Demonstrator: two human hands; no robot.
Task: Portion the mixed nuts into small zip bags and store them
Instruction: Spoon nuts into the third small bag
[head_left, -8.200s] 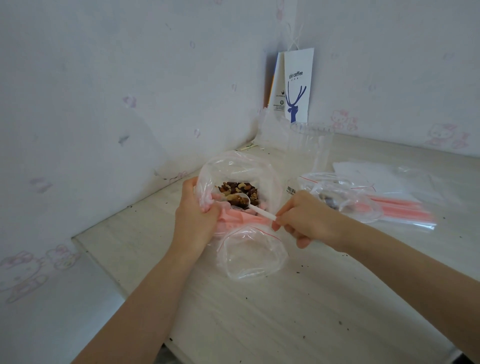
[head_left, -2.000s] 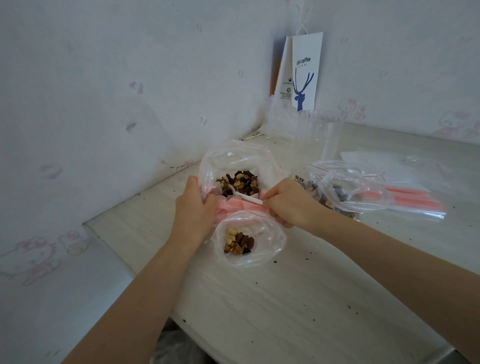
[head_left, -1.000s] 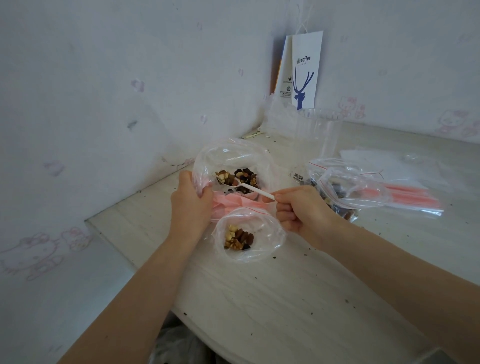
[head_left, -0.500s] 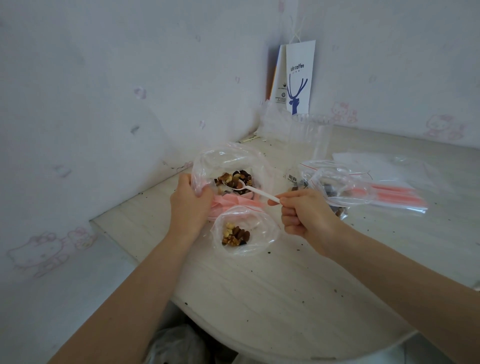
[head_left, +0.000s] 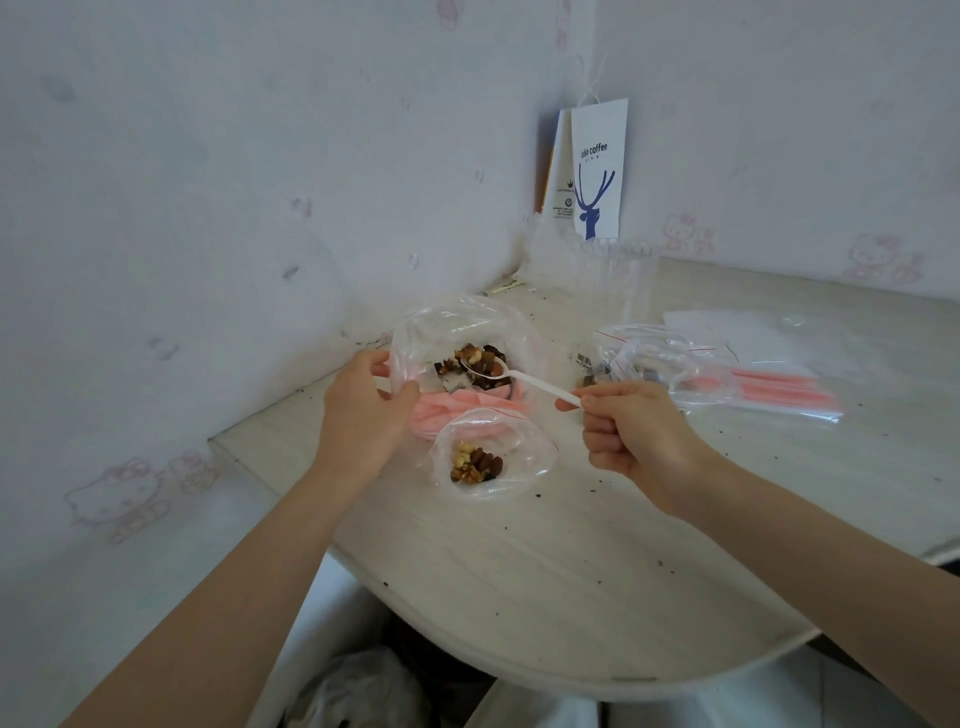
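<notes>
A large clear bag (head_left: 457, 325) lining a pink bowl (head_left: 441, 408) holds the mixed nuts (head_left: 475, 361). My left hand (head_left: 363, 415) grips the bag's left rim. My right hand (head_left: 634, 431) pinches the handle of a white plastic spoon (head_left: 524, 378), whose bowl lies in the nuts. In front of the pink bowl lies a small open zip bag (head_left: 493, 454) with a small heap of nuts inside.
To the right lie another small zip bag (head_left: 654, 358) with nuts and a pack of empty zip bags (head_left: 769, 387). A clear plastic cup (head_left: 621, 280) and a white coffee paper bag (head_left: 597, 171) stand in the corner. The table's front edge (head_left: 597, 675) curves close by.
The small zip bag has gained nuts since the earliest frame. Over the last second the spoon stayed dipped in the large bag while my right hand drew back slightly to the right.
</notes>
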